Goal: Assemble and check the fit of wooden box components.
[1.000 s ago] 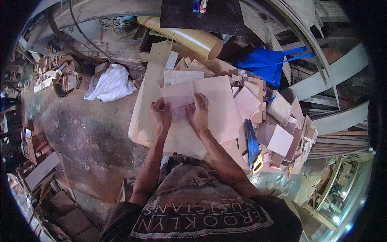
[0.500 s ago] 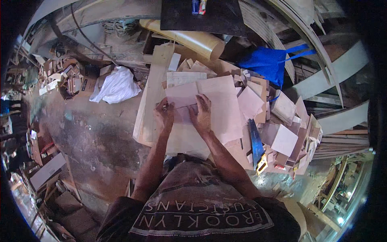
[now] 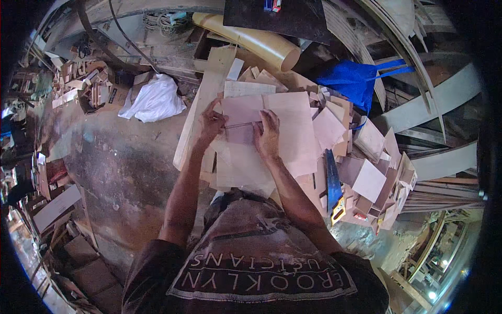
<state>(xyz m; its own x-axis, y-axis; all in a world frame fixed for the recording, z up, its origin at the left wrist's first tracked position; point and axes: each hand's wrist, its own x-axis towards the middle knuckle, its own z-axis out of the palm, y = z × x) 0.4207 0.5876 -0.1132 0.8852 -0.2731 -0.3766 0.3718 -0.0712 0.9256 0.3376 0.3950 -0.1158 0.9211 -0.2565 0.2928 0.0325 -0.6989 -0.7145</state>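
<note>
Between my two hands is a thin, pale lilac panel (image 3: 242, 111), with narrow dark lines along its near edge. My left hand (image 3: 211, 124) is closed at the panel's left corner, fingers bent in a pinch. At the right end of that edge my right hand (image 3: 268, 133) grips with thumb and fingers. Whether one panel or two stacked pieces are held, I cannot tell. Underneath lie large pale thin sheets (image 3: 290, 125), overlapping each other. A smaller light board (image 3: 246, 88) lies just beyond the held panel.
On the right, a handsaw (image 3: 333, 180) with a yellow-and-black handle lies beside piled offcuts (image 3: 369, 182). A blue bag (image 3: 348, 83) sits behind them. Farther back are a tan roll (image 3: 251, 42) and a black board (image 3: 277, 21). A white sack (image 3: 154, 99) rests at left.
The panel's near edge has come up and now shows as narrow lines between my hands. My left hand has risen slightly, and the view has shifted a little.
</note>
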